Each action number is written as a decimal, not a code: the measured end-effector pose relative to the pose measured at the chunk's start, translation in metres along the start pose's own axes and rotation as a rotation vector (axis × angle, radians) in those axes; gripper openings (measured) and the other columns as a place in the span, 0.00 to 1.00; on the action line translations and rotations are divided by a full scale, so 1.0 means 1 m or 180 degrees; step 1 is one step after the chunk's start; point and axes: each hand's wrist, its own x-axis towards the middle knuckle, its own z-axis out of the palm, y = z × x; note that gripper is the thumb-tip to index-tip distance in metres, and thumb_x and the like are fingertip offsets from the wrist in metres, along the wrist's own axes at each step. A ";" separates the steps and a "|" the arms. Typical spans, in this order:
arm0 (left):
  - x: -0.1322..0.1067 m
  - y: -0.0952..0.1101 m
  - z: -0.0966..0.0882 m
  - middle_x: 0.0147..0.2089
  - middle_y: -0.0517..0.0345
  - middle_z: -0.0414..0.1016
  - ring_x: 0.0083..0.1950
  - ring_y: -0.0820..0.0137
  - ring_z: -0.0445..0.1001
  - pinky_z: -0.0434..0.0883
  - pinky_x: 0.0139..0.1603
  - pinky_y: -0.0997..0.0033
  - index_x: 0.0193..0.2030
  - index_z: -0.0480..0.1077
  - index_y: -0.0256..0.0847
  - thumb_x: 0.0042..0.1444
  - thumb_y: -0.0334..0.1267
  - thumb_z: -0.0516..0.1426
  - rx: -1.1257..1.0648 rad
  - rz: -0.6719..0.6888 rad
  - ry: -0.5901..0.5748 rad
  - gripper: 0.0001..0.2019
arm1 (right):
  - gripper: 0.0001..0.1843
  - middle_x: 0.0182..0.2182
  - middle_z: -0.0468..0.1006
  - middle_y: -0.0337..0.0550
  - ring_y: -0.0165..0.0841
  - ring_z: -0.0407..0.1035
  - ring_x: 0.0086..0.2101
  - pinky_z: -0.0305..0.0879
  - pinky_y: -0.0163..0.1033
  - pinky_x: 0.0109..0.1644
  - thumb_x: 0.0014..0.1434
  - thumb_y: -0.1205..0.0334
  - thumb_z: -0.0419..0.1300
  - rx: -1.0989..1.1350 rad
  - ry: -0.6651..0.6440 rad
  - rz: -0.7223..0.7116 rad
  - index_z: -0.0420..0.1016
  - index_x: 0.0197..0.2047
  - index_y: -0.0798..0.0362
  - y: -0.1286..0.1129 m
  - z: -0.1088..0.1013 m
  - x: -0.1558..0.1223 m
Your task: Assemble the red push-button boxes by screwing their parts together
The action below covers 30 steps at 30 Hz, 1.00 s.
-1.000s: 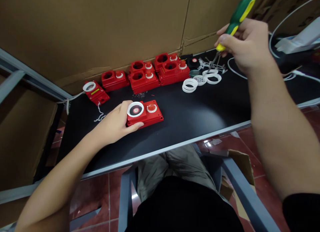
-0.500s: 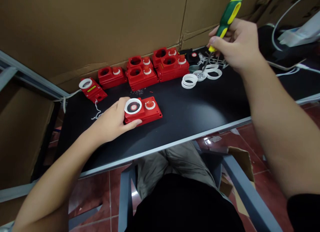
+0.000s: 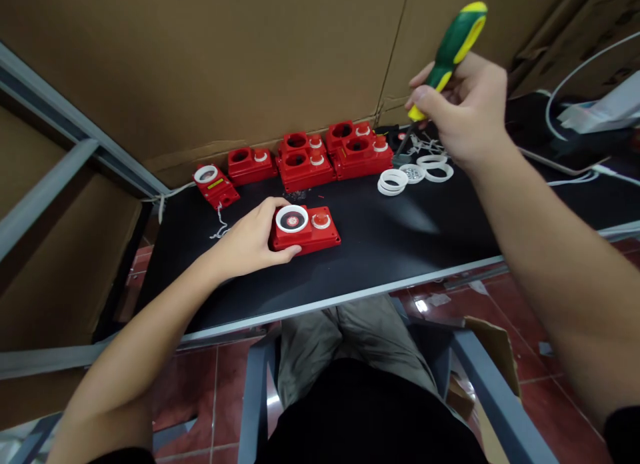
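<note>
My left hand [image 3: 250,243] is wrapped around the left end of a red plastic box [image 3: 316,237] lying on the black tabletop. On that box are a white ring [image 3: 280,228] around a dark disc with a small red-and-white mark, and a round red knob [image 3: 321,219]. My right hand [image 3: 473,111] grips a green-and-yellow screwdriver [image 3: 453,47], its shaft pointing down and left. The tip is over a small grey dish [image 3: 399,160], behind a white-rimmed round dish of small shiny metal pieces [image 3: 413,174]; whether it touches is unclear.
Several red boxes [image 3: 306,174] with round openings stand along the cardboard wall [image 3: 240,64]. Another red box with a white ring [image 3: 220,189] and white cord sits at the left. White rings [image 3: 393,181] lie on the right, near a black flat device [image 3: 555,141] and white cable [image 3: 580,183].
The camera view has shifted, so the tabletop things appear further right and lower. The screwdriver tip has left the dish of metal pieces and is now behind it. My left hand keeps its hold.
</note>
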 end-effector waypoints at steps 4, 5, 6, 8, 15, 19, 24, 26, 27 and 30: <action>0.001 0.000 0.000 0.72 0.37 0.87 0.71 0.38 0.90 0.87 0.78 0.36 0.70 0.72 0.46 0.65 0.65 0.70 -0.0021 0.0114 0.0043 0.36 | 0.12 0.44 0.93 0.47 0.42 0.84 0.41 0.83 0.50 0.52 0.68 0.53 0.82 0.0319 -0.0665 -0.0433 0.88 0.50 0.43 -0.052 0.033 -0.004; 0.002 0.000 0.000 0.71 0.37 0.87 0.71 0.39 0.90 0.86 0.78 0.36 0.69 0.72 0.45 0.66 0.65 0.69 -0.0027 0.0145 0.0064 0.35 | 0.11 0.45 0.93 0.46 0.41 0.84 0.42 0.84 0.49 0.54 0.70 0.53 0.81 0.0361 -0.0770 -0.0477 0.87 0.51 0.43 -0.060 0.043 -0.008; 0.002 -0.001 0.001 0.70 0.37 0.87 0.70 0.39 0.90 0.86 0.78 0.37 0.68 0.73 0.45 0.66 0.65 0.69 -0.0040 0.0171 0.0086 0.34 | 0.10 0.45 0.92 0.44 0.41 0.84 0.43 0.84 0.49 0.56 0.71 0.53 0.79 0.0398 -0.0797 -0.0494 0.87 0.51 0.43 -0.065 0.052 -0.012; 0.002 -0.002 0.000 0.69 0.37 0.88 0.69 0.40 0.91 0.87 0.77 0.38 0.67 0.74 0.45 0.67 0.65 0.69 -0.0072 0.0181 0.0104 0.33 | 0.10 0.45 0.90 0.43 0.41 0.83 0.45 0.83 0.49 0.56 0.74 0.50 0.78 0.0429 -0.0724 -0.0409 0.86 0.51 0.42 -0.062 0.070 -0.026; 0.001 -0.008 0.000 0.69 0.40 0.90 0.68 0.42 0.92 0.88 0.77 0.42 0.66 0.77 0.46 0.65 0.71 0.73 -0.0135 0.0154 0.0243 0.37 | 0.32 0.37 0.79 0.40 0.42 0.76 0.38 0.82 0.50 0.48 0.72 0.23 0.79 0.0562 -0.0969 0.0039 0.76 0.46 0.40 -0.007 0.098 -0.059; 0.000 -0.010 -0.001 0.71 0.39 0.91 0.68 0.42 0.92 0.89 0.76 0.44 0.69 0.78 0.45 0.64 0.76 0.74 -0.0114 0.0119 0.0367 0.42 | 0.31 0.32 0.73 0.34 0.37 0.66 0.30 0.71 0.44 0.34 0.72 0.28 0.81 0.0719 -0.1406 0.0495 0.72 0.49 0.40 -0.004 0.098 -0.055; -0.001 -0.014 -0.006 0.68 0.41 0.92 0.64 0.45 0.92 0.90 0.73 0.47 0.69 0.78 0.46 0.63 0.79 0.74 -0.0024 0.0265 0.0650 0.44 | 0.16 0.35 0.76 0.36 0.33 0.63 0.29 0.62 0.42 0.32 0.69 0.57 0.79 0.0604 -0.2261 0.1003 0.76 0.51 0.43 -0.022 0.092 -0.056; -0.002 -0.017 -0.008 0.65 0.43 0.92 0.61 0.47 0.93 0.90 0.70 0.49 0.68 0.78 0.45 0.63 0.77 0.76 -0.0021 0.0452 0.0828 0.43 | 0.14 0.36 0.76 0.36 0.33 0.62 0.30 0.60 0.42 0.33 0.69 0.61 0.77 0.0536 -0.2563 0.1119 0.76 0.50 0.44 -0.027 0.091 -0.059; -0.002 -0.018 -0.009 0.63 0.44 0.93 0.60 0.48 0.93 0.91 0.68 0.49 0.68 0.78 0.45 0.62 0.76 0.77 -0.0028 0.0556 0.0916 0.43 | 0.13 0.35 0.75 0.36 0.33 0.62 0.30 0.59 0.42 0.33 0.70 0.61 0.77 0.0500 -0.2676 0.1130 0.76 0.49 0.44 -0.029 0.091 -0.060; -0.001 -0.019 -0.011 0.62 0.45 0.92 0.58 0.50 0.93 0.91 0.67 0.50 0.68 0.78 0.45 0.63 0.75 0.78 -0.0064 0.0759 0.1106 0.42 | 0.13 0.33 0.72 0.34 0.34 0.63 0.31 0.60 0.43 0.34 0.73 0.56 0.77 0.0386 -0.2855 0.1051 0.76 0.48 0.44 -0.032 0.091 -0.064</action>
